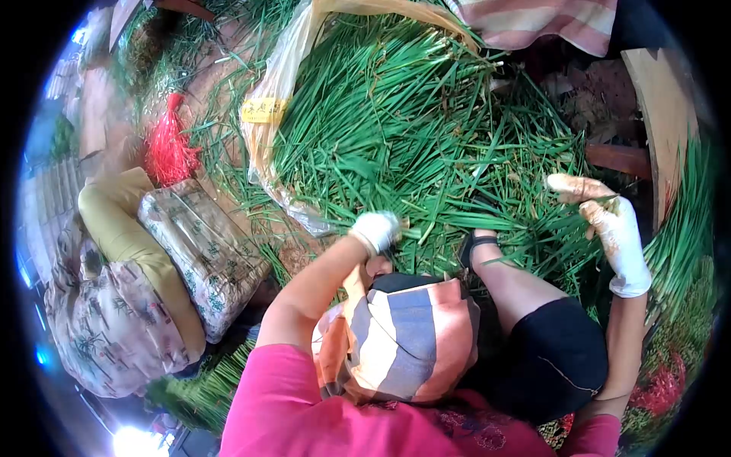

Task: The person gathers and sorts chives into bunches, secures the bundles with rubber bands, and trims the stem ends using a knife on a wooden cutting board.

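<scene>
1. Position: the person sits at the near side, legs to either side of a checked cloth (415, 335). A large heap of chives (381, 114) lies on the ground ahead, from the centre to the far side, partly edged by a clear plastic bag (263, 145) with a yellow label (264, 110).
2. Left hand (377, 232): gloved in white, at the near edge of the heap, beside pale stalk ends (415, 231). The glove is blurred—whether it grips any stalks cannot be told.
3. Right hand (623, 240): gloved, fingertips stained brown, raised at the right of the heap near loose leaves. A narrow gap parts the fingers; a firm hold cannot be confirmed.
4. Surroundings: red strands (172, 148) lie at the left, near a co-worker's knee (114, 194). A wooden board (662, 114) stands at the right.
5. State of work, as judged: partial. The chives at the far right (681, 236) lie roughly parallel beside the board; the central heap—by far the larger share—is loose, crossed and untied.
</scene>
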A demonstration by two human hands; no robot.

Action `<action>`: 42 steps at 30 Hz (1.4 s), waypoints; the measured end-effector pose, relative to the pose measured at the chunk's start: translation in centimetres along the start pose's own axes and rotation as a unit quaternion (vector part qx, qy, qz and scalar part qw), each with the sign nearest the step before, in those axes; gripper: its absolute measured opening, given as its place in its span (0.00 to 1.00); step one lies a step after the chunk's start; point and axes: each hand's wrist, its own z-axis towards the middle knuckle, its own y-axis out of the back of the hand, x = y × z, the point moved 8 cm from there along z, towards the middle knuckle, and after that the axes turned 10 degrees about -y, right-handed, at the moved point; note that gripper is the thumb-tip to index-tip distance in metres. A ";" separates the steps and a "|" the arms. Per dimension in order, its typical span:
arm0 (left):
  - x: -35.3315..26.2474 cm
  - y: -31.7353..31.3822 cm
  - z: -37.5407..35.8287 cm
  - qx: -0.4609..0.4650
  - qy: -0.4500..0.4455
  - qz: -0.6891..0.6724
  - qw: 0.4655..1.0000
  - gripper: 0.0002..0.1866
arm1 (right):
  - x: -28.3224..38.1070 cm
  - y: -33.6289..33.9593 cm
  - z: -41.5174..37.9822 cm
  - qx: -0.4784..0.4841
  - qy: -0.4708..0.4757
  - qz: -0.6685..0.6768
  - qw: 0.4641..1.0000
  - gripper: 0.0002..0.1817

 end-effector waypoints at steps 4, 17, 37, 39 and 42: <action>3.4 12.0 -1.7 -0.324 -0.055 -0.022 0.944 0.19 | 0.6 1.2 -0.2 -0.072 0.080 -0.013 0.994 0.27; -18.5 25.0 4.7 -0.293 -0.250 -0.283 0.879 0.17 | 2.4 -3.3 -0.5 -0.071 0.060 0.157 0.983 0.14; -10.0 11.7 12.5 -0.234 -0.092 -0.396 0.883 0.17 | 0.4 4.6 -2.6 -0.174 0.032 0.056 0.983 0.26; -15.6 18.1 9.7 -0.249 -0.153 -0.377 0.879 0.17 | -0.1 2.0 -1.7 -0.099 -0.005 0.100 0.990 0.27; -20.4 19.9 8.5 -0.294 -0.270 -0.384 0.832 0.18 | 0.9 -0.6 -1.6 -0.047 0.022 0.095 0.994 0.12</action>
